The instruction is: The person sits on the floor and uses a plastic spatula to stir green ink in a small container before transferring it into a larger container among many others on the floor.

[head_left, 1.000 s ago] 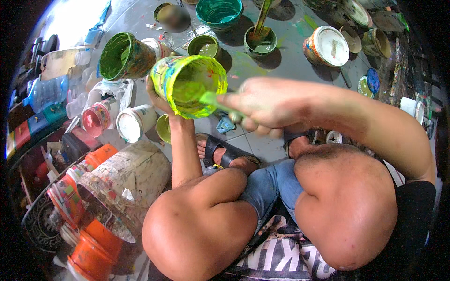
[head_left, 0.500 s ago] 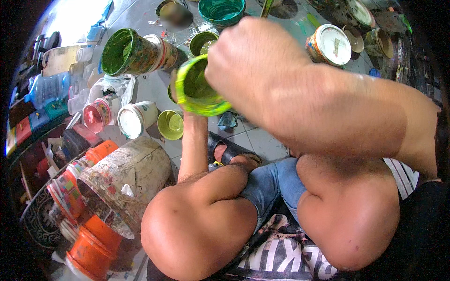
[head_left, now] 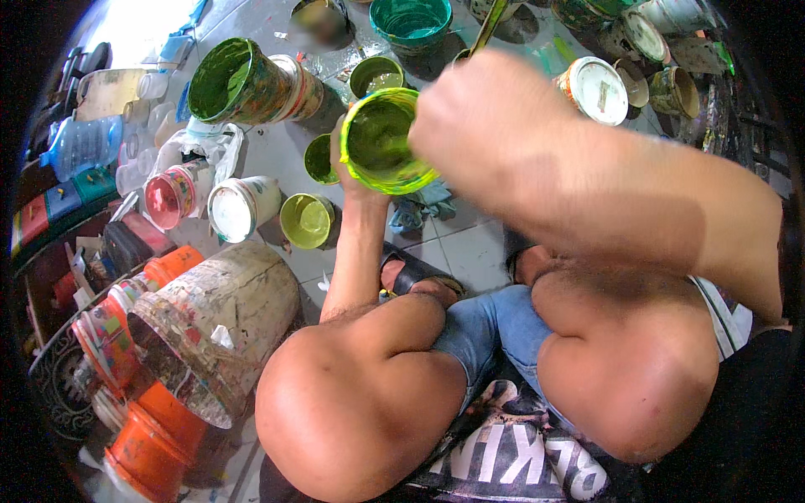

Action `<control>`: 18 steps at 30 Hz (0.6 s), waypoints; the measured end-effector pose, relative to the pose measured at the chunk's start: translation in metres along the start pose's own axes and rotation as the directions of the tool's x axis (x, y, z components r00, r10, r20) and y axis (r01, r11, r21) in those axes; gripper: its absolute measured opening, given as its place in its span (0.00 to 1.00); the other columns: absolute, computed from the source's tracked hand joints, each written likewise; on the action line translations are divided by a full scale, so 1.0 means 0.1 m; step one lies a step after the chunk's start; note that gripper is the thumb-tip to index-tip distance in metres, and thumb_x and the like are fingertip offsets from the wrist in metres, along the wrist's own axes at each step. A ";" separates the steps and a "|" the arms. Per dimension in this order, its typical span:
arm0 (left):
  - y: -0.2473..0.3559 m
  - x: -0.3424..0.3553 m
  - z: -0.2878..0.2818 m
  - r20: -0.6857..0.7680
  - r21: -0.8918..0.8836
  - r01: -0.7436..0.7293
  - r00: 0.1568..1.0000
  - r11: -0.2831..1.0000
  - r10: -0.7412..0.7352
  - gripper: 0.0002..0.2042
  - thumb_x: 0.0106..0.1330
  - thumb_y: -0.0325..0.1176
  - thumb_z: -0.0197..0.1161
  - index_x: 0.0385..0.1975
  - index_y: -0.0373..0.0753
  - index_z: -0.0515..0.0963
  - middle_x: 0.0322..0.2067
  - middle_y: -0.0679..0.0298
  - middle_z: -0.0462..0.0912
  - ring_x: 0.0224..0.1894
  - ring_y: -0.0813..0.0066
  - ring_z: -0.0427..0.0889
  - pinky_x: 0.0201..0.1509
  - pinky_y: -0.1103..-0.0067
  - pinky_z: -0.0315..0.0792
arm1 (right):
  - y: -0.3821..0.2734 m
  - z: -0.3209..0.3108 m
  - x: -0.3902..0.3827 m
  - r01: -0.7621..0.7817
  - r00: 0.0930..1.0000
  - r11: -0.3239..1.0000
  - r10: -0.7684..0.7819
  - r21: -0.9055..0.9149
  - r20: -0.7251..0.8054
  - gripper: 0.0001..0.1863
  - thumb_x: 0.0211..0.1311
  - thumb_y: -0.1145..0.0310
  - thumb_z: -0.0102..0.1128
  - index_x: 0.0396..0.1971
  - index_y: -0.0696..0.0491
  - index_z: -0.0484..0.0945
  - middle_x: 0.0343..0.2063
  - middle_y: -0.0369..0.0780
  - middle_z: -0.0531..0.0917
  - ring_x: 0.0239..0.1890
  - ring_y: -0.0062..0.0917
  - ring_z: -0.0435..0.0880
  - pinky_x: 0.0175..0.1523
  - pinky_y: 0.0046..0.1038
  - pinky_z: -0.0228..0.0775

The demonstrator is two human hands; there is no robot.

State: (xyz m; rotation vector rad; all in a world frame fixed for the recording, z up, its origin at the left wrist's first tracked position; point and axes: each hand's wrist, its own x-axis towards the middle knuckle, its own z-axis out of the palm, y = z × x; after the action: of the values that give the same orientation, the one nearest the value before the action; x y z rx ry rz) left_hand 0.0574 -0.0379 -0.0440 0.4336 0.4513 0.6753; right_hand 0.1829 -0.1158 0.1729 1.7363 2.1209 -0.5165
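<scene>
My left hand is wrapped round the outside of a small plastic pot, its rim smeared with bright yellow-green paint. The pot tilts so its mouth faces me, and dark green paint coats the inside. My right hand is a fist at the pot's right edge, slightly blurred. From the top of that fist rises a paint-covered stick; its lower end is hidden by the hand. Beyond the pot stand a small green tub and a teal bowl. Another small green pot sits beside my left hand.
A large green-coated bucket lies on its side at the far left. Nearer are a yellow-green cup, a white-lidded tub, a big stained bucket and orange tubs. A white-lidded bucket is at right, a blue rag beneath.
The pot and both hands have shifted a little to the right. My right fist has moved right along the pot's rim, showing more of its inside. The view has also shifted slightly.
</scene>
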 end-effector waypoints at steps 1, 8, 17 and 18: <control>-0.06 -0.01 0.01 -0.012 0.116 -0.043 0.999 0.992 0.045 0.21 0.71 0.45 0.44 0.52 0.38 0.73 0.50 0.56 0.80 0.51 0.61 0.79 0.58 0.65 0.72 | -0.01 0.02 0.00 0.000 1.000 1.000 0.000 -0.001 -0.013 0.04 0.46 0.69 0.63 0.22 0.50 0.86 0.24 0.40 0.86 0.30 0.28 0.87 0.35 0.29 0.80; -0.16 0.04 -0.21 -0.031 -0.226 0.152 0.986 0.962 -0.163 0.24 0.70 0.47 0.41 0.53 0.36 0.73 0.51 0.55 0.79 0.53 0.60 0.78 0.60 0.63 0.70 | 0.09 0.10 -0.04 -0.076 0.987 0.992 0.059 -0.104 -0.152 0.05 0.46 0.69 0.63 0.21 0.50 0.86 0.23 0.40 0.86 0.30 0.29 0.87 0.34 0.30 0.79; -0.14 -0.02 0.10 -0.053 0.034 0.080 0.996 0.996 -0.078 0.25 0.70 0.49 0.42 0.51 0.35 0.74 0.50 0.54 0.80 0.52 0.60 0.79 0.59 0.64 0.71 | 0.25 0.07 -0.01 -0.092 0.967 0.984 0.051 -0.154 -0.251 0.05 0.45 0.68 0.63 0.20 0.50 0.85 0.23 0.40 0.86 0.30 0.30 0.87 0.34 0.30 0.79; -0.13 -0.01 0.09 -0.051 0.028 0.099 0.994 0.995 -0.097 0.24 0.70 0.49 0.42 0.52 0.35 0.74 0.50 0.54 0.80 0.52 0.60 0.79 0.59 0.64 0.71 | 0.19 0.11 -0.01 -0.051 0.979 0.992 0.027 -0.114 -0.202 0.05 0.44 0.68 0.64 0.20 0.51 0.85 0.23 0.40 0.86 0.30 0.30 0.87 0.34 0.30 0.79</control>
State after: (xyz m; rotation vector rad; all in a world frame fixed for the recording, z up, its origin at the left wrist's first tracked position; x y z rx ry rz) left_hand 0.0674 -0.0498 -0.0430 0.4213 0.5269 0.5859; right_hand 0.2019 -0.1185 0.1628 1.8254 2.1964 -0.2060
